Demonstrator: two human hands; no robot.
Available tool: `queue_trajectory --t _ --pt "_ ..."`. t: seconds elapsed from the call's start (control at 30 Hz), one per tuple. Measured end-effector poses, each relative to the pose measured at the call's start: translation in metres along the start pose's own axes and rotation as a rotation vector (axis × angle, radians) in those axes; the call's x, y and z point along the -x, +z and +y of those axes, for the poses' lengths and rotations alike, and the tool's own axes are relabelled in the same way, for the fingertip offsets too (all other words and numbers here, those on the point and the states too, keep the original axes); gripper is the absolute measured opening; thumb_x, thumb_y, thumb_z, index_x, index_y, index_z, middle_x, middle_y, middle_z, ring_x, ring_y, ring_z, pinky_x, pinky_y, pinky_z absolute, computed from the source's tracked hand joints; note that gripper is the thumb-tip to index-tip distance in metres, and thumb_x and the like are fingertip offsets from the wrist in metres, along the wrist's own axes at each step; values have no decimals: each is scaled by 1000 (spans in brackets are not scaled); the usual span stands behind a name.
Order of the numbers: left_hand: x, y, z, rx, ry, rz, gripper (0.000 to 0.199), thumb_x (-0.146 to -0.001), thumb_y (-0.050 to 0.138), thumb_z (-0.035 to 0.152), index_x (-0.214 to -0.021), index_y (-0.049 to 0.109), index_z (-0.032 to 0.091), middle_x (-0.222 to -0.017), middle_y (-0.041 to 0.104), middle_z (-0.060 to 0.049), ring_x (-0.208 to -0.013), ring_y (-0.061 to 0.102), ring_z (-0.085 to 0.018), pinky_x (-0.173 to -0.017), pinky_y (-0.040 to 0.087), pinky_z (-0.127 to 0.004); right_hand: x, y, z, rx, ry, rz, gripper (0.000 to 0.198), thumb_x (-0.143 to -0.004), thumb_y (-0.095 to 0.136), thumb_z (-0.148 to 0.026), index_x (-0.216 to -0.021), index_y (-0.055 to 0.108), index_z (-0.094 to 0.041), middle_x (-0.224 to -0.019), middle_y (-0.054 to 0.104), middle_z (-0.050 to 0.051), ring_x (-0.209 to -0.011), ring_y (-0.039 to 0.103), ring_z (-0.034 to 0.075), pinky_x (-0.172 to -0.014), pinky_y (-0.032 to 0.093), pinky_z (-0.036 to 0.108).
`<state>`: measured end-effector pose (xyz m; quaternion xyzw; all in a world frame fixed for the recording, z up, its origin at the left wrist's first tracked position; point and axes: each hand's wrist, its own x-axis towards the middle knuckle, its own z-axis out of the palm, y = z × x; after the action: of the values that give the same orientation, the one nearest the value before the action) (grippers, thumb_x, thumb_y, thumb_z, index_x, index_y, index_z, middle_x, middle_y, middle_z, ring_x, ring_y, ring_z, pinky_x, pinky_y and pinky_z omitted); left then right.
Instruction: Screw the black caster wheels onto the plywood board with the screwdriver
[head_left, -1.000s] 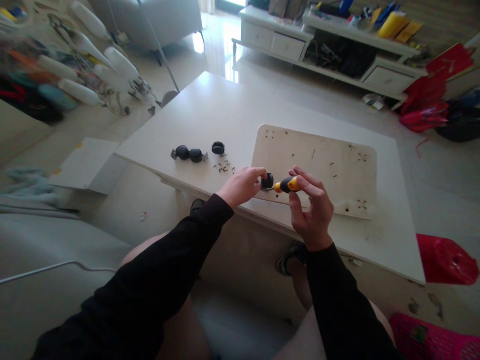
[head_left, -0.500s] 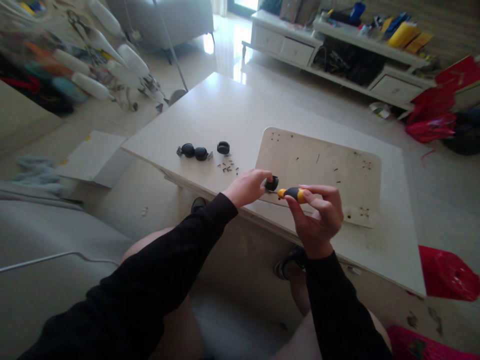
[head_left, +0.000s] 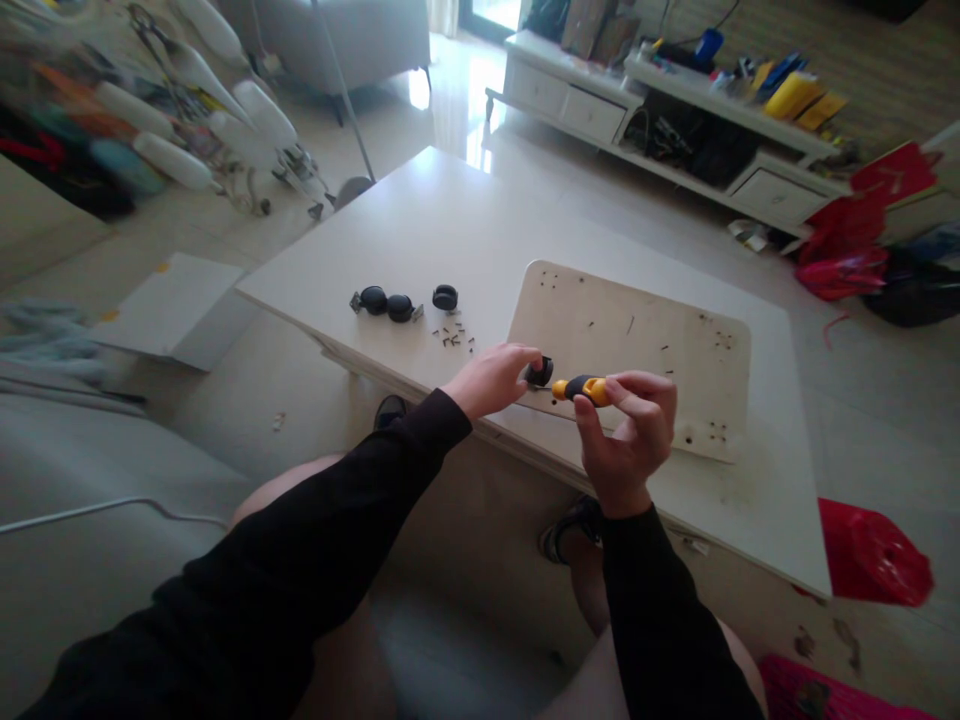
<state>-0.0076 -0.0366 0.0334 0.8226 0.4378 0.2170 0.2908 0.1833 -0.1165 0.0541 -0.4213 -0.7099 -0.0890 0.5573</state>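
Observation:
My left hand (head_left: pixel 491 378) grips a small black caster wheel (head_left: pixel 539 372) at the near left corner of a pale wooden board (head_left: pixel 637 350) lying on the low white table (head_left: pixel 450 230). My right hand (head_left: pixel 626 430) holds a yellow-and-black screwdriver (head_left: pixel 581 388) by its handle, with the tip pointing left at the caster. Both hands are close together at the table's near edge.
Two black casters (head_left: pixel 386 303) and a third (head_left: pixel 445 296) lie left of the board, with several small dark screws (head_left: pixel 452 335) beside them. A red bag (head_left: pixel 870 555) lies on the floor at right. A white TV cabinet (head_left: pixel 675 120) stands at the back.
My right hand's fingers closed around the screwdriver handle and turned it. My left hand stayed on the caster. The view shifted slightly.

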Motion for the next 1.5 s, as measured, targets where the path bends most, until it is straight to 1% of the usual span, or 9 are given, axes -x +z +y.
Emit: queue_trajectory --t 0.07,0.13,0.33,0.53,0.73,0.93,1.13,1.33,1.5 --pt "0 0 0 -2 13 -4 35 -87 66 -1 -112 79 20 -96 78 -6 -90 73 -22 -98 55 -38 2 1 -1 -80 7 -98 32 -98 69 -19 -128 65 -29 -129 75 9 -116 78 26 -90 70 49" --pt "0 1 -1 -4 19 -7 34 -87 67 0 -112 79 20 -96 78 -6 -90 73 -22 -98 55 -38 3 3 -3 -140 13 -154 40 -98 66 -14 -135 63 -30 -135 75 11 -122 79 27 -95 70 52" --pt "0 1 -1 3 25 0 35 -86 66 0 -112 78 19 -101 79 -6 -91 73 -22 -98 55 -38 5 7 1 5 -38 68 44 -81 93 -16 -116 70 -28 -103 72 1 -91 72 17 -75 63 35" --pt "0 0 0 14 34 -7 34 -85 65 -1 -109 77 20 -107 80 -7 -90 73 -21 -98 56 -38 10 6 5 -154 40 -83 48 -94 72 -14 -137 59 -31 -132 74 10 -120 78 27 -94 70 54" --pt "0 2 -3 14 44 -6 34 -85 66 1 -110 78 20 -109 79 -7 -93 73 -22 -98 56 -39 10 6 7 -12 23 41 51 -84 89 -17 -126 65 -31 -110 72 2 -98 74 20 -81 67 40" --pt "-1 2 -2 20 46 -7 35 -84 65 0 -109 79 20 -106 79 -7 -91 72 -22 -97 56 -39 12 5 7 -137 37 -58 47 -95 72 -15 -137 60 -31 -138 73 11 -122 78 28 -96 70 54" --pt "-1 1 -1 23 58 -10 34 -84 65 0 -108 78 20 -110 80 -7 -90 71 -21 -97 56 -38 8 5 8 28 -45 84 49 -84 89 -14 -126 69 -30 -114 76 4 -104 77 22 -89 68 43" --pt "0 0 0 12 50 -9 33 -85 66 0 -108 78 20 -109 80 -7 -89 71 -21 -98 56 -39 10 6 7 -116 5 -74 51 -96 68 -13 -143 61 -32 -141 73 12 -123 79 28 -94 72 54" --pt "0 0 2 4 49 -14 31 -85 67 2 -107 78 19 -108 78 -8 -94 71 -23 -95 55 -38 6 4 3 30 -35 2 48 -86 86 -14 -128 69 -32 -113 73 4 -98 75 21 -78 68 41"
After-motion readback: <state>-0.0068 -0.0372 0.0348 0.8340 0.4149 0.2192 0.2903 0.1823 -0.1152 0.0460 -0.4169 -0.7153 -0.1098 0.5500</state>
